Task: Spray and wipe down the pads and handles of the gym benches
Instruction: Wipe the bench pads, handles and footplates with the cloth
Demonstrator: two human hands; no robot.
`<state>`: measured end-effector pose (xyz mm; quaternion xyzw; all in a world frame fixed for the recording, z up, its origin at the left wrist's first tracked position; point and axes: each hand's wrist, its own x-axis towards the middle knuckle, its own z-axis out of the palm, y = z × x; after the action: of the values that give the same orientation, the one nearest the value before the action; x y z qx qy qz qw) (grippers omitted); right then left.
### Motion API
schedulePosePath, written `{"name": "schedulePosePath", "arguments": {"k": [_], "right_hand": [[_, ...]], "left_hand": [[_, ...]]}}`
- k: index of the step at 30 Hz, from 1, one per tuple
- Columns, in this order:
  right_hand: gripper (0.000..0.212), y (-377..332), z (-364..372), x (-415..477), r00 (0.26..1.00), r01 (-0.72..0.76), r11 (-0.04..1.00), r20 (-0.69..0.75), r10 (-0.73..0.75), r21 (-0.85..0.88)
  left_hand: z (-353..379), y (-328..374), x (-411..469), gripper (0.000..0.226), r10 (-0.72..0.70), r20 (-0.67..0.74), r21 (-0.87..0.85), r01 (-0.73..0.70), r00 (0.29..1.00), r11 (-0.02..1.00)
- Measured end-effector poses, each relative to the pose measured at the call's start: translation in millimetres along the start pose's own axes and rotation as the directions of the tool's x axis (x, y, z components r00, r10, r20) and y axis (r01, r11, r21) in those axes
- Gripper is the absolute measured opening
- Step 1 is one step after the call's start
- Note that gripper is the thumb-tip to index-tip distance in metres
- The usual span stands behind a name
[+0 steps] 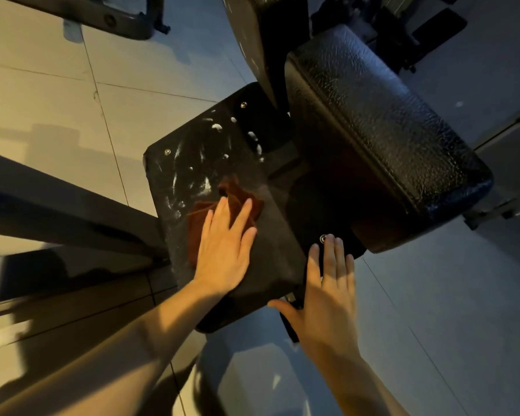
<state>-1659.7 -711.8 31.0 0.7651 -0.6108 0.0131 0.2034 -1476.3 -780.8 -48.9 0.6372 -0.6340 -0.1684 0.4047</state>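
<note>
A black bench pad (192, 163) lies below me, flecked with white foam over its far half. My left hand (225, 244) presses flat, fingers straight, on a reddish-brown cloth (198, 214) spread on that pad. My right hand (327, 292) rests open on the pad's near right edge, its fingertips next to a metal screw (323, 238). A second, thicker black pad (382, 139) with a wet, glistening surface stands to the right, raised above the first.
The bench's dark metal frame (261, 55) rises between the two pads. Another dark beam (60, 205) crosses the tiled floor (42, 100) at left, and a further frame part (126, 19) lies at the top left. More equipment stands at the top right.
</note>
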Motion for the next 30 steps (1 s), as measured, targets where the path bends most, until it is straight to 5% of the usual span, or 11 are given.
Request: {"name": "schedulePosePath", "arguments": {"k": [3,6,8,11,13,16,19,21,25,27,30], "right_hand": [[0.118,0,2,1,1.0,0.008,1.0,0.015,-0.008,0.006],[0.117,0,1,2,1.0,0.005,1.0,0.012,-0.005,0.002],[0.117,-1,0,1,1.0,0.003,1.0,0.006,-0.003,-0.003],[0.118,-3,-2,0,1.0,0.006,1.0,0.008,-0.006,-0.026],[0.119,-4,-3,-1,1.0,-0.006,0.999,0.006,0.006,-0.035],[0.122,-1,1,1,1.0,0.001,1.0,0.01,-0.001,-0.017],[0.12,1,4,3,1.0,0.0,1.0,-0.022,0.0,-0.021],[0.12,-1,4,4,1.0,-0.004,1.0,-0.031,0.004,-0.006],[0.122,-3,2,1,1.0,-0.008,1.0,-0.011,0.008,-0.014],[0.124,-3,2,0,1.0,-0.007,1.0,0.006,0.007,-0.015],[0.122,-2,2,2,1.0,-0.015,1.0,-0.018,0.016,0.019]], "left_hand": [[4,12,-30,0.055,0.204,0.051,-0.065,-0.201,0.978,0.978],[8,22,-37,0.048,0.525,0.118,-0.109,-0.515,0.843,0.85],[9,16,-9,0.047,0.492,0.094,-0.052,-0.489,0.865,0.871],[2,2,49,0.049,0.107,-0.03,-0.009,-0.107,0.994,0.994],[-3,0,59,0.049,-0.074,-0.041,-0.047,0.072,0.996,0.996],[10,22,13,0.048,0.171,-0.089,-0.033,-0.175,0.981,0.984],[22,36,-25,0.055,0.458,-0.005,-0.114,-0.456,0.889,0.883],[20,33,-3,0.058,0.391,-0.016,-0.1,-0.391,0.92,0.915],[0,26,52,0.061,0.003,-0.008,-0.16,-0.004,1.0,0.987],[-1,39,47,0.055,0.065,-0.049,-0.16,-0.072,0.997,0.985],[4,55,9,0.051,0.385,0.001,-0.171,-0.379,0.923,0.909]]}}
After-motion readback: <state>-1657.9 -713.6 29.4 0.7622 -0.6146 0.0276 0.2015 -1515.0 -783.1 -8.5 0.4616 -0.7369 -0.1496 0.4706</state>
